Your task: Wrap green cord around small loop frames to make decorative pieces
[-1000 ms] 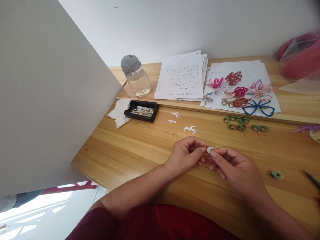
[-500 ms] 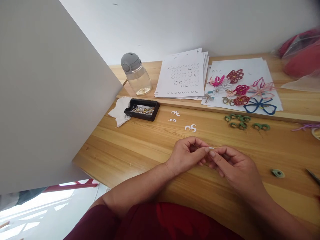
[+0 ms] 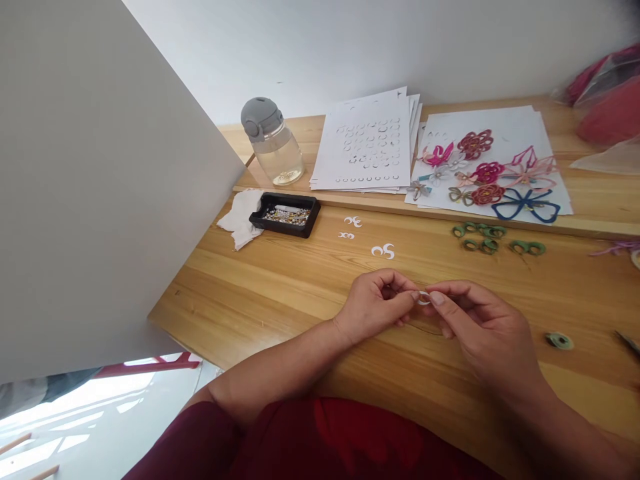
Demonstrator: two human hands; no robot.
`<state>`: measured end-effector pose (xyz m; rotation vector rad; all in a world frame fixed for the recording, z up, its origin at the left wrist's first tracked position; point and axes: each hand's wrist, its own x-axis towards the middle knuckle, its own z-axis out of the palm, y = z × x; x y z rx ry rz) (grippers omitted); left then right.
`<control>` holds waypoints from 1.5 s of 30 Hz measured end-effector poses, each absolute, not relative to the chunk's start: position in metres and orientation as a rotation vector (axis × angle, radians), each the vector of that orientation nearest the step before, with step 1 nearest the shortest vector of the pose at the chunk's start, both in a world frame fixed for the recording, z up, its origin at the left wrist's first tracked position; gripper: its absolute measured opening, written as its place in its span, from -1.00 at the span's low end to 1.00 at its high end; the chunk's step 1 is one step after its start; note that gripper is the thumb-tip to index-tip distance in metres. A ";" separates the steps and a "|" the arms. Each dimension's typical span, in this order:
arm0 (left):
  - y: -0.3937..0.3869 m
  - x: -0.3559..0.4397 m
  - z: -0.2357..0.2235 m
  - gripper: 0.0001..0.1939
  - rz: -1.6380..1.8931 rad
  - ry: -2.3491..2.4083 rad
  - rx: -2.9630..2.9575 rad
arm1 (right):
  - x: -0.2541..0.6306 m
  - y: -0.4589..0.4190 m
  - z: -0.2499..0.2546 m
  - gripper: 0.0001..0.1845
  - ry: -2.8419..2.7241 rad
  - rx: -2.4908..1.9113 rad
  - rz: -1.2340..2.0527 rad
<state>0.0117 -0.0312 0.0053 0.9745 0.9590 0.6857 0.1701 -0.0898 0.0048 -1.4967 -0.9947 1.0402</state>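
Note:
Between my two hands, over the wooden table, is a small white paper crescent (image 3: 423,302). My left hand (image 3: 383,303) pinches its left end between thumb and forefinger. On the right end, the thumb and forefinger of my right hand (image 3: 480,323) are closed. Fingers hide part of the piece, and I cannot make out the thin wire seen by it a moment ago. Beyond my hands lie more white paper crescents (image 3: 383,251). Several green wrapped curls (image 3: 487,231) sit farther right, and a roll of pale green tape (image 3: 559,341) rests right of my right hand.
A black tray (image 3: 285,230) of beads stands by a white cloth (image 3: 241,220). On the raised ledge are a water bottle (image 3: 274,147), cut-out paper sheets (image 3: 363,143) and thread flowers (image 3: 487,173) on paper. Scissors (image 3: 627,343), partly visible, lie at the right edge.
My hands have drawn slightly apart, the right one moving right, so more of the white crescent shows between the fingertips. The view has shifted a little.

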 end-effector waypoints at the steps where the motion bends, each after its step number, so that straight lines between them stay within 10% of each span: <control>1: -0.031 0.012 0.005 -0.76 0.679 0.957 0.979 | 0.171 -0.089 0.004 -0.73 -0.993 -1.496 1.059; 45: -0.030 0.009 -0.002 -0.65 0.628 0.846 0.859 | 0.174 -0.083 0.000 -0.71 -0.893 -1.579 1.116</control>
